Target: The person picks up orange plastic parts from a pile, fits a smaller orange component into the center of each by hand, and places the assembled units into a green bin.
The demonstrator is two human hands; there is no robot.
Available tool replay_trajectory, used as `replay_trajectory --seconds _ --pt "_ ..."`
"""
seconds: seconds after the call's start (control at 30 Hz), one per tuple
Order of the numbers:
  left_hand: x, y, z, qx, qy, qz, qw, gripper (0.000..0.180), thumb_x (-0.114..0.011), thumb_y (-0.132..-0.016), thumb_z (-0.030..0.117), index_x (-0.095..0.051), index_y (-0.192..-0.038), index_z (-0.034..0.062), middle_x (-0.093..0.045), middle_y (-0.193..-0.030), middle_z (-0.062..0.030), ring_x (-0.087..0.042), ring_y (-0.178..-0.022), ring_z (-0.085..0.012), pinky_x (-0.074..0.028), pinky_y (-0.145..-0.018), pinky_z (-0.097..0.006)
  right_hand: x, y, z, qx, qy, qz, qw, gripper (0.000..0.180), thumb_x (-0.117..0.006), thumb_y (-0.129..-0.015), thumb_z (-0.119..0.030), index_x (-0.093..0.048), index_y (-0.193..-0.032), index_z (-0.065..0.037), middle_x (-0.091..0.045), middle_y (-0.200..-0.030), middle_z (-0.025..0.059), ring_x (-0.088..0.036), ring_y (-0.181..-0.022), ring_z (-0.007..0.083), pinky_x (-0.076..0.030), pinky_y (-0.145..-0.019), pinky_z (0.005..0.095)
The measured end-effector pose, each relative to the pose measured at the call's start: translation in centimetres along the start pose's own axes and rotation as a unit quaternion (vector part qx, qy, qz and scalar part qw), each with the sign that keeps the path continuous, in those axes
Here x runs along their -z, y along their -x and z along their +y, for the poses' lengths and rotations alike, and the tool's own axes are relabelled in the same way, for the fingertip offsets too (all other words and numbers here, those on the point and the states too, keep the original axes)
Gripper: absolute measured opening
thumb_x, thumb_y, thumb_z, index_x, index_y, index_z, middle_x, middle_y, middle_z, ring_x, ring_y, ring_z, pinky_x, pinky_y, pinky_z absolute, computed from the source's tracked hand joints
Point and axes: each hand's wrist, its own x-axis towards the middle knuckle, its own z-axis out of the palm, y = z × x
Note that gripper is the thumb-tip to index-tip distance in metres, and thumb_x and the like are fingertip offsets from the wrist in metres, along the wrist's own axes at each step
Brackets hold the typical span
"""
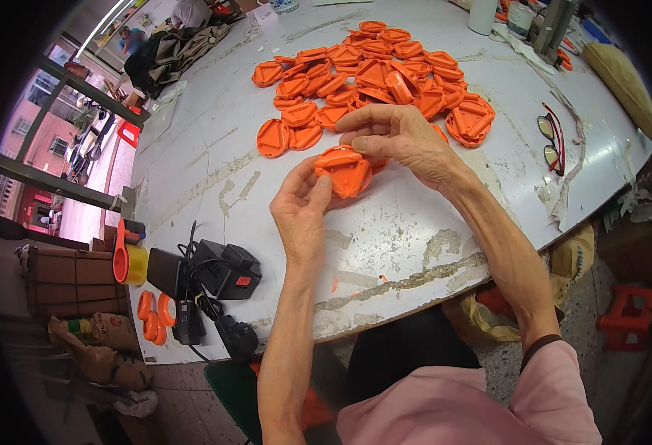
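Observation:
Over the near middle of the table, an orange round plastic part (347, 176) with a raised triangular shape is held up between my two hands. My left hand (301, 209) grips its left edge, the thumb pressed on the front. At the part's upper right, my right hand (407, 144) pinches its rim with thumb and bent fingers. Another bit of orange shows behind the part near the right fingers; its shape is mostly hidden. Just beyond my hands lies a heap of similar orange round parts (374, 74), loosely piled, several showing triangles.
Red-framed glasses (552, 141) lie to the right. At the left front edge are a black power adapter (222, 271) with cables, several orange rings (153, 326) and a yellow tape roll (134, 265). A red stool (628, 317) stands on the floor at right. Dark cloth (170, 63) lies far left.

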Motion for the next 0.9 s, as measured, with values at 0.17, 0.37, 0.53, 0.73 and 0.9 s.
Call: replay_trajectory --seconds 0.17,0.37,0.53,0.73,0.9 --pt "0.1 -0.1 0.3 0.02 0.084 0.024 0.996 0.036 -0.058 -0.089 0.009 -0.048 -0.12 -0.0057 -0.061 -0.104 -0.0123 -0.064 -0.088 -0.0187 -0.055 -0.075 -0.033 0.9 0.1 0.0 -0.039 -0.03 -0.038 0.998 0.041 -0.065 -0.074 -0.001 -0.058 -0.115 0.0 -0.066 -0.095 0.007 -0.062 -0.085 0.0113 -0.051 -0.076 0.0234" --pt "0.2 -0.1 0.2 0.028 0.083 0.026 0.996 0.037 -0.06 -0.089 0.011 -0.048 -0.12 -0.0047 -0.062 -0.105 -0.0128 -0.064 -0.089 -0.0201 -0.055 -0.076 -0.034 0.6 0.0 0.9 -0.044 -0.034 -0.073 0.996 0.043 -0.064 -0.072 0.002 -0.057 -0.114 0.002 -0.066 -0.094 0.0081 -0.063 -0.081 0.0115 -0.051 -0.074 0.0233" --pt "0.3 0.0 0.4 0.038 0.07 0.023 0.997 0.036 -0.06 -0.088 0.011 -0.048 -0.12 -0.0035 -0.062 -0.104 -0.0111 -0.064 -0.089 -0.019 -0.056 -0.074 -0.032 0.5 -0.1 0.7 -0.052 -0.038 -0.063 0.996 0.041 -0.064 -0.073 0.003 -0.057 -0.113 0.003 -0.067 -0.094 0.0083 -0.063 -0.081 0.0114 -0.052 -0.073 0.0232" --pt "0.0 0.1 0.9 0.05 0.076 0.008 0.996 0.036 -0.06 -0.087 0.007 -0.048 -0.12 -0.003 -0.061 -0.105 -0.0098 -0.063 -0.091 -0.0176 -0.057 -0.074 -0.032 1.0 -0.3 1.2 -0.066 -0.052 -0.051 0.995 0.038 -0.063 -0.075 0.002 -0.058 -0.112 0.002 -0.067 -0.094 0.0068 -0.062 -0.08 0.0097 -0.052 -0.072 0.0227" --pt "-0.1 0.2 0.9 0.05 0.075 0.007 0.996 0.037 -0.059 -0.087 0.005 -0.046 -0.121 -0.0031 -0.06 -0.106 -0.01 -0.063 -0.091 -0.0172 -0.057 -0.074 -0.031 1.1 -0.3 1.5 -0.072 -0.053 -0.05 0.995 0.036 -0.063 -0.077 0.001 -0.058 -0.112 0.001 -0.067 -0.094 0.0062 -0.063 -0.08 0.0095 -0.052 -0.072 0.0228"
